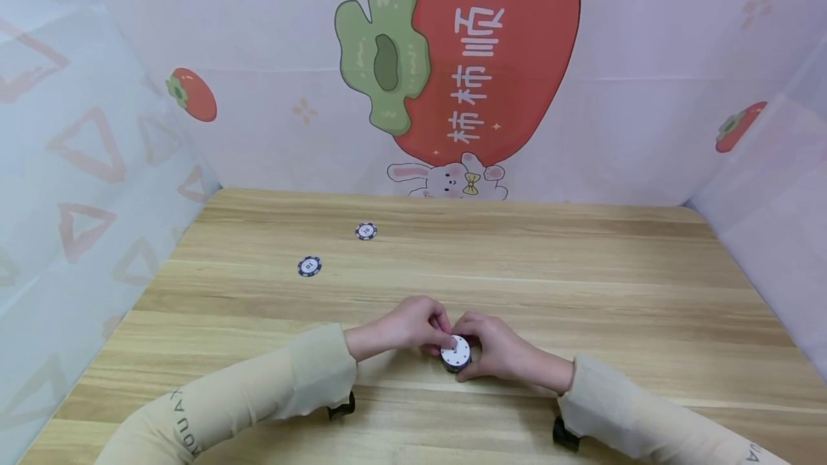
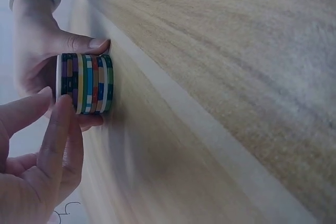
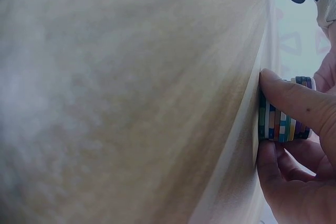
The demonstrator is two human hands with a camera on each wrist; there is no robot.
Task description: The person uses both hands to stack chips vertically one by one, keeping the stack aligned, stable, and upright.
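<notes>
A stack of poker chips [image 1: 456,354] in mixed colours stands on the wooden table, a white chip with small dark dots on top. In the left wrist view, the edges of the stacked chips [image 2: 86,83] show as coloured bands. My right hand [image 1: 500,348] grips the stack, thumb on the near side and fingers on the far side, close to the table. My left hand [image 1: 413,325] is at the stack's upper left, its thumb over the white top chip and its fingers curled at the edge, pinching it. The right wrist view shows the right thumb [image 3: 299,100] along the stack.
Two dark blue and white poker chips marked 10 lie flat further back on the left, one nearer chip [image 1: 309,266] and one farther chip [image 1: 365,231]. A printed curtain [image 1: 278,128] hangs behind the table [image 1: 581,271] and along both sides.
</notes>
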